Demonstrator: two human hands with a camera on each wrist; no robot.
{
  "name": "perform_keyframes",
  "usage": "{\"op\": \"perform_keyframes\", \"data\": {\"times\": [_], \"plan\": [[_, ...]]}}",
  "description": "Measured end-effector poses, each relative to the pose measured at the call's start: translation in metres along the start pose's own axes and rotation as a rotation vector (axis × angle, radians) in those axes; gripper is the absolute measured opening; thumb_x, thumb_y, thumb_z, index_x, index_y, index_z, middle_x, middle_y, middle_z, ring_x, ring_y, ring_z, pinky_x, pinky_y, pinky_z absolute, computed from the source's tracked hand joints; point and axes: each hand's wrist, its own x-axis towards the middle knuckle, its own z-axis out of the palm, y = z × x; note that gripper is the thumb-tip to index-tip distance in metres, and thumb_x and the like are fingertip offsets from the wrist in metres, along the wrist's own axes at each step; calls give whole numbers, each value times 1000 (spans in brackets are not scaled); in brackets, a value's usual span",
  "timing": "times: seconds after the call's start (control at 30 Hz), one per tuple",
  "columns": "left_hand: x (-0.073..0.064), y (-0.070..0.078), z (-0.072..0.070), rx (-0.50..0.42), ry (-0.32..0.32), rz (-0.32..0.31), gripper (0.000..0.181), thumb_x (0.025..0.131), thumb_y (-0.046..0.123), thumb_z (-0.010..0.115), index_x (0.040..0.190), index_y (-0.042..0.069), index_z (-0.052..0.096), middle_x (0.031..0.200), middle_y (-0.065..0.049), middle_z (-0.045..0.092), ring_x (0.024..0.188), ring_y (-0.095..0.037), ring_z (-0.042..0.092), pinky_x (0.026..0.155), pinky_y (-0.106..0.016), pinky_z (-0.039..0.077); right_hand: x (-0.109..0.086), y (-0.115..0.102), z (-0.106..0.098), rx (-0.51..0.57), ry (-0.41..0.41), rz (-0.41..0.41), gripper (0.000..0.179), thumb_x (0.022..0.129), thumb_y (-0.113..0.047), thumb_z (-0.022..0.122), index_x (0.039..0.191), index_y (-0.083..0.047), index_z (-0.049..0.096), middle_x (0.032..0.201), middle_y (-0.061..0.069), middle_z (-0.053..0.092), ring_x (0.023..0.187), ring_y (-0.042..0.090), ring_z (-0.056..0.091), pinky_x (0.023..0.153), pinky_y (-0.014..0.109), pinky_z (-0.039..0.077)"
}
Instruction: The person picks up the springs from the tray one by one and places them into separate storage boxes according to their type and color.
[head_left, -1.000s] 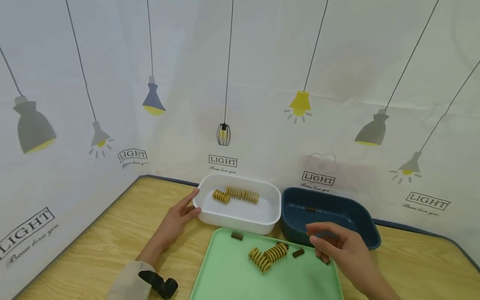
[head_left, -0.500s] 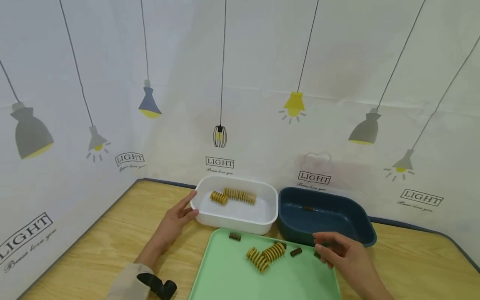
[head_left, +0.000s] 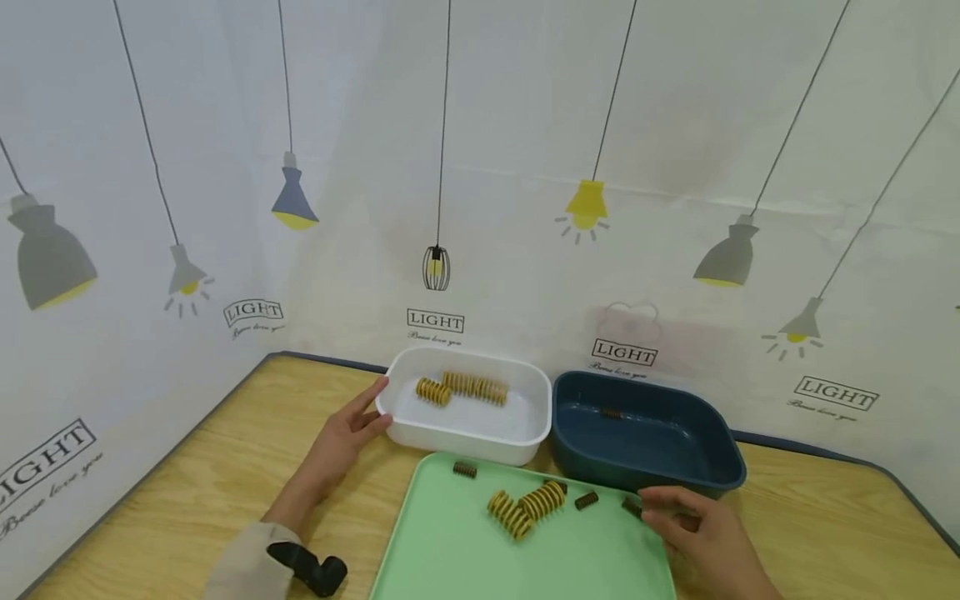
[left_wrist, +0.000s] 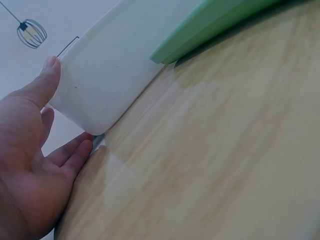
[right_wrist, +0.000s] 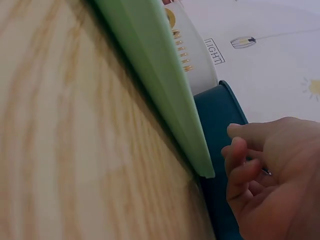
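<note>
My left hand (head_left: 341, 437) rests against the left end of a white plastic bin (head_left: 465, 439), thumb and fingertips touching its wall and rim. Inside that bin lie several yellow coil springs (head_left: 491, 391). My right hand (head_left: 701, 533) is at the far right corner of a green tray (head_left: 450, 550), loosely bent fingers beside a small dark spring (head_left: 632, 506); its right end is partly hidden by the fingertips. Also on the tray are two yellow coil springs (head_left: 510, 515) leaning together and more small dark springs (head_left: 587, 501). In the right wrist view nothing shows between my fingers (right_wrist: 245, 172).
A dark blue bin (head_left: 645, 475) stands right of the white one, with one small dark spring (head_left: 611, 413) inside. Both bins stand behind the tray on a wooden table (head_left: 187, 500). A lamp-printed white sheet (head_left: 525, 275) rises behind them.
My right hand has shifted from over the tray's right side, by the blue bin's front, to the small dark spring at the corner. My left hand stays on the white bin.
</note>
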Motion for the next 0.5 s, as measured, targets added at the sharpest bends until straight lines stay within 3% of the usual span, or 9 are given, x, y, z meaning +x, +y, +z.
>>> {"op": "perform_keyframes", "data": {"times": [0.13, 0.3, 0.5], "plan": [[-1, -1, 0, -2, 0, -5, 64, 94, 28, 62, 151, 27, 32, 156, 6, 21, 131, -28, 41, 106, -41, 34, 4, 9, 4, -12, 19, -4, 39, 87, -24, 71, 121, -6, 64, 110, 8, 65, 63, 21, 56, 54, 31, 49], [-1, -1, 1, -18, -6, -2, 64, 94, 28, 62, 151, 28, 32, 156, 7, 21, 132, -28, 40, 106, -40, 34, 8, 20, 10, -62, 69, -28, 41, 84, -32, 73, 120, -12, 66, 110, 5, 66, 62, 18, 56, 53, 29, 48], [0, -2, 1, -12, -1, -6, 64, 94, 29, 61, 151, 28, 31, 156, 6, 21, 132, -28, 40, 106, -40, 34, 12, 22, 15, -148, 113, -102, 35, 80, -30, 77, 112, -19, 71, 96, 0, 65, 59, 18, 48, 53, 27, 42]]}}
